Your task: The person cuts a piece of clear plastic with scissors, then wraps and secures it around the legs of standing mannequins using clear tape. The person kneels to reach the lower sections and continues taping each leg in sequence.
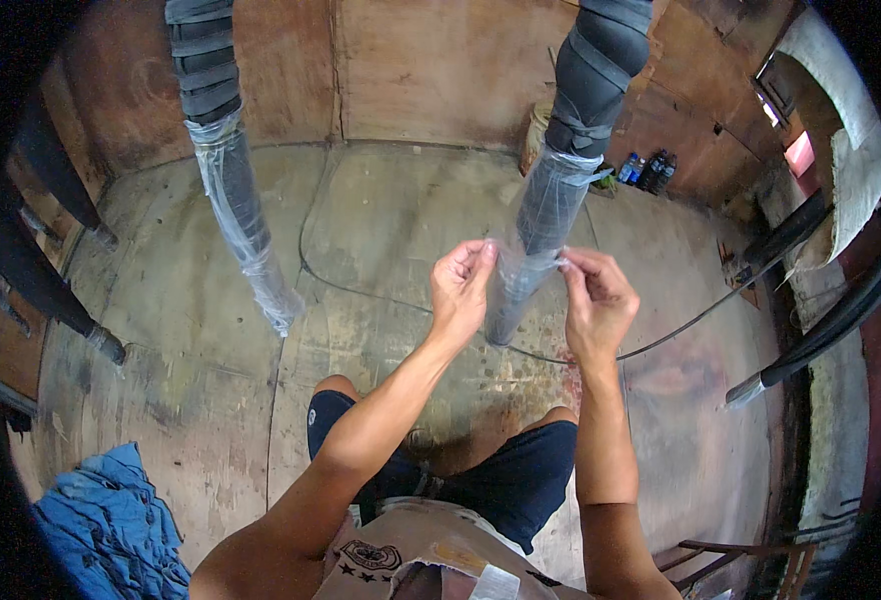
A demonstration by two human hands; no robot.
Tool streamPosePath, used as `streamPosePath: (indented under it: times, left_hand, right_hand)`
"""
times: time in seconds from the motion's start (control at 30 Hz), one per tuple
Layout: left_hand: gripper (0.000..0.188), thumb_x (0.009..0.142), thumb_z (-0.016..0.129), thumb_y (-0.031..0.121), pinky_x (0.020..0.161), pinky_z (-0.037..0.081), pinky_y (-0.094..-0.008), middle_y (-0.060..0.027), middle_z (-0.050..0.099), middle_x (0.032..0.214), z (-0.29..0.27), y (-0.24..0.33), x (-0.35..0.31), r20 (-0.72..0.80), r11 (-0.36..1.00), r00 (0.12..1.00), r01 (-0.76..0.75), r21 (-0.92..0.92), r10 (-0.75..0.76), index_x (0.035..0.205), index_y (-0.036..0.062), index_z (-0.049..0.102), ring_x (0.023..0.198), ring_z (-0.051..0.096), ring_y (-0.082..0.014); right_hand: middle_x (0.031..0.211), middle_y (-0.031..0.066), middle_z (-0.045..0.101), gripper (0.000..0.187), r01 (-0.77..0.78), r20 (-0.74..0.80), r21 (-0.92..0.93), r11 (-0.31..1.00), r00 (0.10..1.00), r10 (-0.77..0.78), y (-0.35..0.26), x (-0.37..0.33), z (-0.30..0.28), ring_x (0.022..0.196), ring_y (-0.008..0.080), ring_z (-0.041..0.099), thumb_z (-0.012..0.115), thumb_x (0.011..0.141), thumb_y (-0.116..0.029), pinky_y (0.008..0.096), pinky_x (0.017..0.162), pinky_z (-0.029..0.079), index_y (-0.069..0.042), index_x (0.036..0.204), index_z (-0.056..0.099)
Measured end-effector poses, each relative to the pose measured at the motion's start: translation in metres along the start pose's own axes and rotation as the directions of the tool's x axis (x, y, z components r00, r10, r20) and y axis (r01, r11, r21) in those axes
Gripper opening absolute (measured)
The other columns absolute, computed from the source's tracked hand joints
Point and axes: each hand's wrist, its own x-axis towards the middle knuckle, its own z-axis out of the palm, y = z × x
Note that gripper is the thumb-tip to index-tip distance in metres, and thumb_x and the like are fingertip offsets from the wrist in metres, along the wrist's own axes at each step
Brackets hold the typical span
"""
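Observation:
A dark pole (543, 215) hangs down in front of me, its upper part wound with black rubbery strips (591, 75) and its lower part sheathed in clear plastic film (559, 175). My left hand (463, 290) is closed in a pinch on the film at the pole's left side. On the other side, the thumb and fingers of my right hand (598, 300) pinch the film's right edge. Between the two hands the film stretches across the pole. To the left hangs a second strip-wound pole (204, 65), with its own crumpled clear plastic sleeve (241, 215).
A thin black cable (381, 295) curves across the worn board floor (201, 390). Blue cloth (116, 515) lies at the lower left. Several bottles (651, 172) stand by the back wall. More dark poles (821, 315) slant in at both sides. A wooden frame (746, 552) is at the lower right.

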Motion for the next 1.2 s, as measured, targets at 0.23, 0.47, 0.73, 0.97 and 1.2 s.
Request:
streamPosePath:
  times: [0.23, 0.47, 0.73, 0.97, 1.2]
  left_hand:
    - [0.020, 0.103, 0.066, 0.014, 0.075, 0.048, -0.0196, -0.0009, 0.071, 0.094, 0.037, 0.043, 0.032, -0.101, 0.976, 0.977, -0.197, -0.091, 0.188, 0.111, -0.0041, 0.070, 0.083, 0.062, -0.0042]
    - [0.021, 0.103, 0.065, 0.013, 0.078, 0.051, -0.0217, -0.0039, 0.073, 0.098, 0.071, 0.102, 0.071, -0.107, 0.904, 0.920, -0.391, -0.175, 0.377, 0.111, -0.0057, 0.070, 0.087, 0.064, -0.0058]
    - [0.021, 0.106, 0.060, 0.014, 0.082, 0.053, -0.0242, -0.0072, 0.072, 0.105, 0.094, 0.136, 0.090, -0.068, 0.862, 0.884, -0.466, -0.198, 0.462, 0.115, -0.0035, 0.067, 0.092, 0.066, -0.0089]
    - [0.021, 0.106, 0.060, 0.016, 0.082, 0.051, -0.0244, -0.0034, 0.071, 0.101, 0.068, 0.121, 0.081, 0.191, 0.950, 0.930, -0.305, -0.068, 0.313, 0.117, -0.0016, 0.065, 0.089, 0.064, -0.0065]
    - [0.032, 0.107, 0.057, 0.026, 0.081, 0.051, -0.0230, -0.0057, 0.071, 0.104, 0.077, 0.142, 0.096, 0.172, 0.976, 0.968, -0.157, -0.152, 0.182, 0.117, -0.0030, 0.064, 0.090, 0.063, -0.0073]
  right_hand:
    - [0.098, 0.0111, 0.071, 0.011, 0.205, -0.027, -0.010, 0.979, 0.978, -0.205, -0.033, 0.048, 0.005, 0.084, 0.0160, 0.071, 0.071, 0.088, 0.008, 0.0255, 0.070, 0.058, 0.003, 0.097, 0.073]
    - [0.092, 0.0084, 0.066, 0.014, 0.392, -0.058, -0.046, 0.919, 0.917, -0.395, -0.071, 0.105, 0.001, 0.073, 0.0130, 0.066, 0.070, 0.087, 0.010, 0.0249, 0.062, 0.053, 0.001, 0.098, 0.073]
    - [0.089, 0.0089, 0.065, 0.012, 0.566, 0.080, -0.171, 0.807, 0.824, -0.561, -0.092, 0.133, -0.003, 0.069, 0.0146, 0.063, 0.070, 0.087, 0.007, 0.0270, 0.060, 0.051, 0.001, 0.097, 0.071]
    - [0.090, 0.0068, 0.063, 0.009, 0.427, 0.005, 0.050, 0.903, 0.904, -0.428, -0.094, 0.133, -0.004, 0.067, 0.0100, 0.064, 0.067, 0.092, 0.006, 0.0224, 0.056, 0.052, 0.002, 0.100, 0.067]
    - [0.094, 0.0070, 0.065, 0.009, 0.455, -0.015, 0.031, 0.890, 0.890, -0.455, -0.116, 0.157, 0.002, 0.071, 0.0107, 0.065, 0.068, 0.094, 0.003, 0.0239, 0.060, 0.055, 0.002, 0.103, 0.068]
